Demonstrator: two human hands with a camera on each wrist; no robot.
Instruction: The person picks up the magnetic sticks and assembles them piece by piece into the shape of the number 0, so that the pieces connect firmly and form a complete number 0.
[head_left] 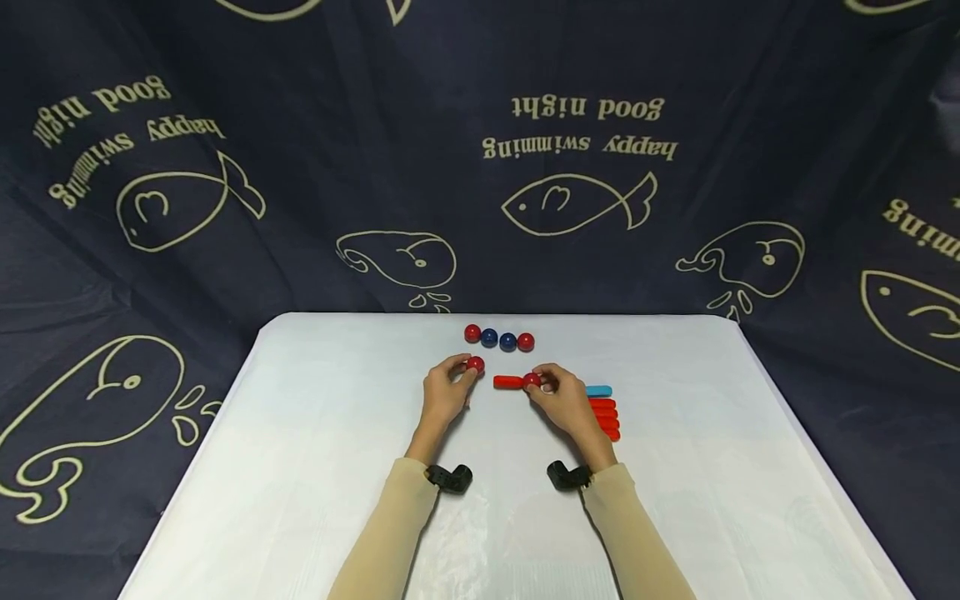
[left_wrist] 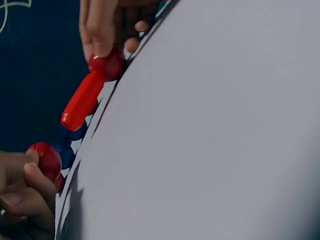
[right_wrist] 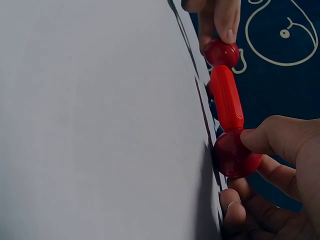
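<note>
My left hand (head_left: 467,372) pinches a red ball (head_left: 476,364) just above the white table (head_left: 337,433). In the left wrist view the same red ball (left_wrist: 47,160) sits between the thumb and fingers of the left hand (left_wrist: 30,172). My right hand (head_left: 540,386) pinches another red ball (head_left: 532,381), with a short red stick (head_left: 507,382) joined to it and pointing left at the first ball. A small gap separates the stick's free end from the left ball. The right wrist view has the right hand (right_wrist: 245,165) on its ball (right_wrist: 234,156), the stick (right_wrist: 226,97) and the far ball (right_wrist: 221,52).
A row of balls lies behind the hands: red (head_left: 472,333), blue (head_left: 489,337), blue (head_left: 507,341), red (head_left: 526,342). A blue stick (head_left: 598,391) and several red sticks (head_left: 604,417) lie beside my right hand. A dark printed cloth (head_left: 555,167) hangs behind the table.
</note>
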